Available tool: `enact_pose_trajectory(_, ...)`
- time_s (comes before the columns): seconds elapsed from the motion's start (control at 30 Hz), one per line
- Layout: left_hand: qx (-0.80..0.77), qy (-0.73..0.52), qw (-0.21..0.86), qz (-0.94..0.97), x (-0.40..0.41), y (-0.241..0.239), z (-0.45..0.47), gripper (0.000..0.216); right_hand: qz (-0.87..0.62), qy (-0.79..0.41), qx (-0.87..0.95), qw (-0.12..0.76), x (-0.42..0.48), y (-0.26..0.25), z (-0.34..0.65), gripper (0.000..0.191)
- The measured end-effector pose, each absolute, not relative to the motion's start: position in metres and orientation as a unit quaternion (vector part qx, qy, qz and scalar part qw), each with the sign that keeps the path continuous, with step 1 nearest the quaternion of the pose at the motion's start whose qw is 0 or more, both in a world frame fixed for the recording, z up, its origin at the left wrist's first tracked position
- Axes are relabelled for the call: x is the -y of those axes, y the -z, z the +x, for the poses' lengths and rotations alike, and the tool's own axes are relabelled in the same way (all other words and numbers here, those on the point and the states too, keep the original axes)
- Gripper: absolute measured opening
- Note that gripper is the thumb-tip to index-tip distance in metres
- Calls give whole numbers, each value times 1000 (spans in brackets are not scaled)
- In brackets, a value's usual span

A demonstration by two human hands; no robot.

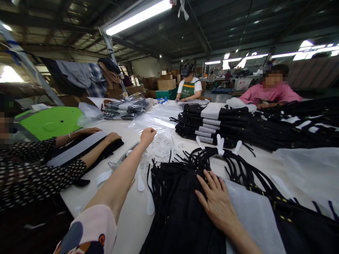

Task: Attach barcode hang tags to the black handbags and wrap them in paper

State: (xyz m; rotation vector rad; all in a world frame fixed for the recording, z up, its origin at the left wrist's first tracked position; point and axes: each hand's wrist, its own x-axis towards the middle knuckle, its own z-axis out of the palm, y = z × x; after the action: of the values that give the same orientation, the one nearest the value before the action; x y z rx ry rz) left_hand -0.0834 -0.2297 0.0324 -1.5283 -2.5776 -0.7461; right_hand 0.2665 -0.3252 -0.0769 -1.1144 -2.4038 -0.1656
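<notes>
My left hand (148,136) is stretched forward above the table, its fingers curled closed; whatever they hold, if anything, is hidden. Just beyond it lie clear plastic bags (156,118), and below it a scatter of small white labels (160,146). My right hand (217,199) rests flat with fingers spread on a folded black garment (182,204) with thin black ties. A pale grey sheet (250,208) lies under the palm's right side. White plastic hanger-like strips (219,144) stick up where the black straps (238,158) bunch together.
A stack of folded black garments with pale bands (212,123) stands behind my right hand. Bagged garments (127,107) lie at the back left. At left, a co-worker's hands (112,137) press a black garment. Two more people work across the table (127,211).
</notes>
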Motion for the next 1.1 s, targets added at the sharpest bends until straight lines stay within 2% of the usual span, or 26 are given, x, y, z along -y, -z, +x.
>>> enact_pose_trajectory(0.17, 851, 169, 3, -498, 228, -22, -85, 23, -409, 60, 878, 240, 327, 74, 267, 49)
enact_pose_trajectory(0.43, 867, 49, -7, -495, 236, 0, -84, 25, -409, 61, 879, 237, 326, 74, 267, 49)
enact_pose_trajectory(0.63, 871, 5, -7, -491, 234, 15, -82, 25, -412, 61, 879, 234, 326, 73, 266, 48)
enact_pose_trajectory(0.77, 864, 36, -8, -501, 216, 22, -75, 25, -410, 63, 881, 227, 326, 73, 267, 49)
enact_pose_trajectory(0.93, 864, 144, -42, -481, 178, 30, -69, 29, -409, 59, 883, 223, 325, 73, 267, 50)
enact_pose_trajectory(1.1, 842, 276, -166, -432, 149, 44, -69, 39, -413, 49, 885, 210, 325, 71, 266, 51)
